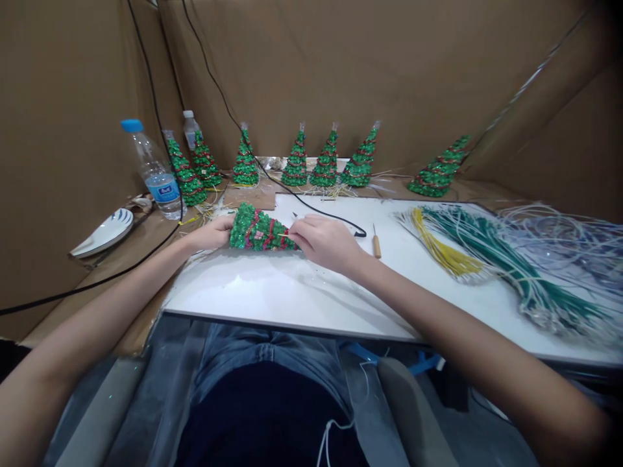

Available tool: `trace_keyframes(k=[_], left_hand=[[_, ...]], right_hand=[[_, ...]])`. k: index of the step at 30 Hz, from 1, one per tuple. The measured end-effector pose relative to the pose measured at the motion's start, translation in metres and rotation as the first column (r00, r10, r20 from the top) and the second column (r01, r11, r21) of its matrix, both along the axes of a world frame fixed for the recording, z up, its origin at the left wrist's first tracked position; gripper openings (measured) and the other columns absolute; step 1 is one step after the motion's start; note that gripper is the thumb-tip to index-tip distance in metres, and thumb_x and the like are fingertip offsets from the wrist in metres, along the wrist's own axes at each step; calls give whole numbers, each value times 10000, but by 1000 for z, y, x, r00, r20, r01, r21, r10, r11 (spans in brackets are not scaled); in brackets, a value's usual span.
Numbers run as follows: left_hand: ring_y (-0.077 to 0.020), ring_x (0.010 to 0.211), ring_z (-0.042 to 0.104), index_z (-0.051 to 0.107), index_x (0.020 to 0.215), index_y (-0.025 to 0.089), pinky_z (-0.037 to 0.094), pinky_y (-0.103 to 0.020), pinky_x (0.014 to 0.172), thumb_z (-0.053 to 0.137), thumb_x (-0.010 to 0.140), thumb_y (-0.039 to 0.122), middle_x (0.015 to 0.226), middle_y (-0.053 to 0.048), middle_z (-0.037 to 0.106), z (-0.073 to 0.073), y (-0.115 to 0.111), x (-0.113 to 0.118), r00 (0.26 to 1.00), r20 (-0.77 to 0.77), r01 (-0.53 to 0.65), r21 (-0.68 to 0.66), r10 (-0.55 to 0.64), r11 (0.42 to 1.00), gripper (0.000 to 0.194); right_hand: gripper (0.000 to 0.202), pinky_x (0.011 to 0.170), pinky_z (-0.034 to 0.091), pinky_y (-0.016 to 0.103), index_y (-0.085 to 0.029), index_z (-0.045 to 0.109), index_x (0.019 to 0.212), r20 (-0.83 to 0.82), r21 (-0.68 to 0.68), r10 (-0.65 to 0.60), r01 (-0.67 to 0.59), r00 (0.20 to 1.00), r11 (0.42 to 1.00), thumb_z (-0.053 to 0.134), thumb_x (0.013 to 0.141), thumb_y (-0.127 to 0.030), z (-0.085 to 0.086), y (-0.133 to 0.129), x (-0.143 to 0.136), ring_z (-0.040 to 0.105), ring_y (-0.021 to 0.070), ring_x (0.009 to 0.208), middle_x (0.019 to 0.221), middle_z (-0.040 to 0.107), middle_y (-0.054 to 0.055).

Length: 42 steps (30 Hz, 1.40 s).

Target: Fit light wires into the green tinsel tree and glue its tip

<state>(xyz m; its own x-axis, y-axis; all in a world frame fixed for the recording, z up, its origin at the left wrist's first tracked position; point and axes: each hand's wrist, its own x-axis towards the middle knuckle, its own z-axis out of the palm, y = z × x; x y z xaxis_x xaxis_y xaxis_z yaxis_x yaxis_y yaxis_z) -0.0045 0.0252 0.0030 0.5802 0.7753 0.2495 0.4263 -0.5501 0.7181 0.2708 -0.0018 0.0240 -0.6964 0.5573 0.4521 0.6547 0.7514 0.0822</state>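
A small green tinsel tree [257, 232] with red garland lies on its side above the white board, its wide base to the left. My left hand [214, 234] is closed on that base, with some fingers hidden behind or inside it. Near the narrow end, my right hand [324, 241] pinches with thumb and forefinger against the tree; something thin and yellowish shows at the fingertips, too small to make out. To the right of this hand, a wooden-handled awl [376, 245] lies on the white board [292, 295].
Several green trees [294, 162] stand along the back, one leaning at the right [438, 170]. Yellow wires [445, 250] and green wires [506, 266] lie right. A water bottle [163, 188] stands left. A black cable [292, 191] crosses the view.
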Motion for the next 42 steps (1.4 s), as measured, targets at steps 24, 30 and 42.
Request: trace_keyframes(k=[24, 30, 42], left_hand=[[-237, 1144, 555, 641, 1171, 138, 370, -356, 1085, 542, 829, 546, 1064, -68, 714, 22, 7, 4, 928, -293, 205, -117, -231, 972, 542], [-235, 1027, 615, 719, 1002, 142, 464, -347, 978, 610, 797, 500, 1025, -88, 716, 16, 0, 5, 987, -150, 62, 72, -51, 995, 427], [-160, 582, 619, 749, 686, 126, 526, -262, 616, 718, 683, 508, 584, -25, 685, 6, 0, 3, 998, 50, -41, -105, 47, 994, 383]], right_hand=[[208, 670, 369, 274, -172, 641, 842, -151, -184, 5, -33, 988, 982, 443, 901, -201, -12, 8, 6, 601, 182, 809, 874, 693, 69], [170, 639, 361, 251, -176, 639, 813, -247, -241, 8, -69, 969, 968, 484, 876, -208, -10, 9, 5, 552, 141, 677, 801, 680, 45], [140, 622, 341, 239, -177, 616, 764, -306, -289, 24, -117, 952, 950, 499, 842, -180, -14, 11, 9, 514, 128, 628, 706, 636, 25]])
